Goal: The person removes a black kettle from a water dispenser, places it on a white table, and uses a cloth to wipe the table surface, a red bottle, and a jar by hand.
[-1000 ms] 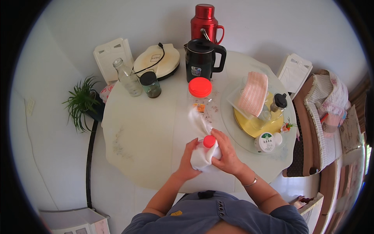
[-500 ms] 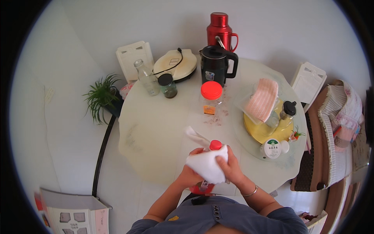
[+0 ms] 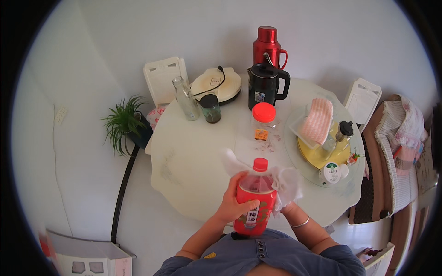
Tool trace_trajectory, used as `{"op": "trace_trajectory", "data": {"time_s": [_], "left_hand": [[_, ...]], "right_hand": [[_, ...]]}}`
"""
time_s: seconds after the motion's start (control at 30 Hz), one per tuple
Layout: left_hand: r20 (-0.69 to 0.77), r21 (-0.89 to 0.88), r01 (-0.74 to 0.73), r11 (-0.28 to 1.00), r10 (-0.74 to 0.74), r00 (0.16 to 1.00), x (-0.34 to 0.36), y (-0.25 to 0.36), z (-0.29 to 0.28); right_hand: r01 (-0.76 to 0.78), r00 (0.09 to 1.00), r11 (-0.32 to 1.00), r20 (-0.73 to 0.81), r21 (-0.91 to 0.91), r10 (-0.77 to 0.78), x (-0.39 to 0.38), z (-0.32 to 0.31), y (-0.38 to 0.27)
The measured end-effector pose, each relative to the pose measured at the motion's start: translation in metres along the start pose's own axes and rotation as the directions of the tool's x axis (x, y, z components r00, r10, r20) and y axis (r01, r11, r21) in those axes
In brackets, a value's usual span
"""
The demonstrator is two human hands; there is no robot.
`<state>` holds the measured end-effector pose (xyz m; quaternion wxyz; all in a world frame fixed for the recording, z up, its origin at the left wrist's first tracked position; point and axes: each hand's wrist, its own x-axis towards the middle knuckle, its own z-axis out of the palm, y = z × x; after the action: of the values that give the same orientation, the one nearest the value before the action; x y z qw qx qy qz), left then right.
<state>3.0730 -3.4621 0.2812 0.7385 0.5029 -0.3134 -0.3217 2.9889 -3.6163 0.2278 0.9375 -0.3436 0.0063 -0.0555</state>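
My left hand (image 3: 234,202) is closed round a large plastic bottle (image 3: 260,221) with a red cap and a red label, held upright over the table's near edge against my front. A crumpled white cloth (image 3: 287,186) lies against the bottle's right side and shows behind it too. My right hand (image 3: 287,207) is at that cloth, holding it, with most fingers hidden under it. Beyond the bottle stands a clear jar (image 3: 263,122) with a red lid.
The round table (image 3: 179,165) also holds a black kettle (image 3: 262,87), red flask (image 3: 267,43), white electric appliance (image 3: 216,83), glass bottle (image 3: 186,103), dark-lidded jar (image 3: 211,110) and yellow tray (image 3: 308,154) with several items. A plant (image 3: 124,122) stands left; a padded seat (image 3: 396,147), right.
The cloth, earlier wrapped over the bottle's top, has shifted to its right, showing the red label. My left hand now grips the bottle's body. The view has shifted slightly.
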Motion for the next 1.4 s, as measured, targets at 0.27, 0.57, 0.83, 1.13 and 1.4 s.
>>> {"op": "trace_trajectory", "data": {"time_s": [0.27,0.57,0.83,1.13,1.4], "left_hand": [[-0.318,0.372,-0.167,0.913,0.294,0.901,-0.007,0.033,-0.081],[-0.032,-0.004,-0.287,0.958,0.287,0.957,-0.036,0.058,-0.157],[0.181,-0.260,-0.252,0.932,0.303,0.936,-0.049,0.046,-0.202],[0.086,-0.173,-0.311,0.935,0.329,0.940,-0.057,0.058,-0.225],[0.283,-0.174,0.091,0.981,-0.038,0.958,-0.034,0.046,-0.204]], "right_hand": [[0.176,0.921,0.695,-0.133,-0.697,-0.366,0.052,0.096,0.086],[0.160,0.936,0.659,-0.099,-0.735,-0.337,0.058,0.064,0.163],[-0.070,0.996,0.794,-0.006,-0.604,0.084,0.054,0.095,0.179],[0.050,0.983,-0.058,0.060,-0.997,-0.175,0.062,0.080,0.169],[0.046,0.920,0.573,-0.189,-0.818,-0.343,0.084,0.157,0.097]]}}
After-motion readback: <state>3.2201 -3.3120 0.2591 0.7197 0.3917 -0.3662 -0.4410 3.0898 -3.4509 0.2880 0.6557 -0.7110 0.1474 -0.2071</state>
